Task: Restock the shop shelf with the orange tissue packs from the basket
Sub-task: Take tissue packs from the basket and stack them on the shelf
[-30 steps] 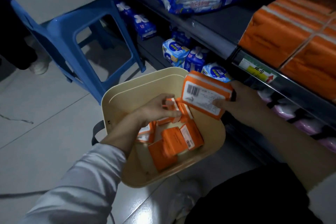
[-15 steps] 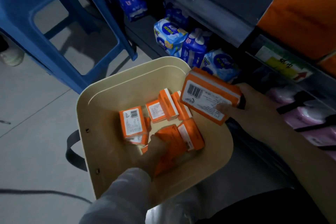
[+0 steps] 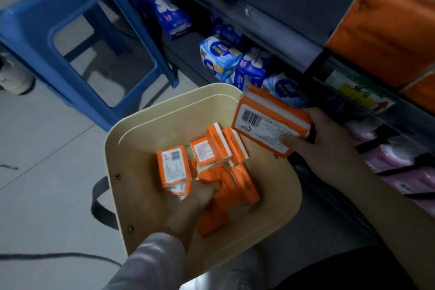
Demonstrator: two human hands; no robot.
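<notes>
My right hand (image 3: 329, 141) grips one orange tissue bundle (image 3: 266, 122) just over the far right rim of the basket (image 3: 113, 148), with my thumb pressed on its white label face and my fingers behind it. The bundle has an orange wrap, a white band along its edge and a black barcode; I cannot tell whether it is one pack or two stacked. My left hand (image 3: 188, 207) is down inside the basket, fingers lying on an orange pack (image 3: 211, 221) at the near side. Blur hides whether they grasp it. I count six more loose packs (image 3: 173, 167) on the basket floor: one flat with label and barcode up, one under it, one tilted label-up behind, two standing on edge side by side, and one leaning at the right. All are small orange blocks with white sides. The basket is one cream tub with a dark strap handle (image 3: 101, 202). On the grey shelf (image 3: 282, 23), at the upper right, sit at least two large orange packs (image 3: 381, 30). One blue stool (image 3: 70, 7) stands on the floor to the left, and three blue-and-white packs (image 3: 221, 59) lie on the lower shelf beyond the basket
</notes>
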